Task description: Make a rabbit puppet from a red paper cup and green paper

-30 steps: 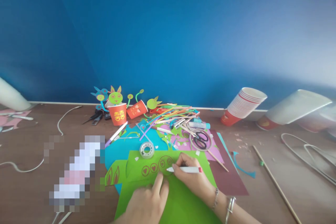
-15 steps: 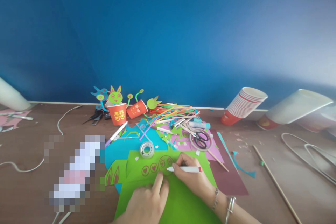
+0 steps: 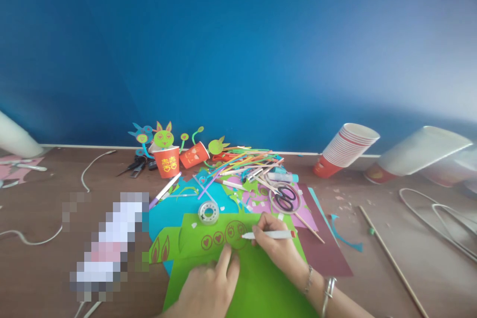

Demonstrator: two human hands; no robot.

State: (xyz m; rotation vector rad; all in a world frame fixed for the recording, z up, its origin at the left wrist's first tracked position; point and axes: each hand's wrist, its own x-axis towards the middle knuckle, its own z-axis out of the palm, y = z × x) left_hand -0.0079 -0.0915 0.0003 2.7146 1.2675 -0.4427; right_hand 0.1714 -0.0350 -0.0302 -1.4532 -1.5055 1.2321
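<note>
My right hand (image 3: 274, 243) grips a white marker (image 3: 270, 234) with a red end, its tip over a round face drawing (image 3: 235, 235). That drawing sits on green paper (image 3: 268, 283), beside two smaller circles with hearts inside. Flat on the same sheet rests my left hand (image 3: 212, 280), fingers stretched out just below the circles and nothing held. Two pointed ear shapes (image 3: 160, 250) are drawn on the green piece at the left. A clear tape roll (image 3: 208, 212) lies at the sheet's upper edge.
Behind the paper lie scissors (image 3: 285, 196), coloured straws (image 3: 246, 161) and scraps. Decorated red cups (image 3: 167, 161) stand at the back. A leaning stack of paper cups (image 3: 346, 146) is at the right, near a wooden stick (image 3: 395, 263). A blurred-out white object (image 3: 112, 238) lies left.
My right hand has shifted slightly right and up with the marker, which now lies nearer to level at the face's right side. My left hand stays put.
</note>
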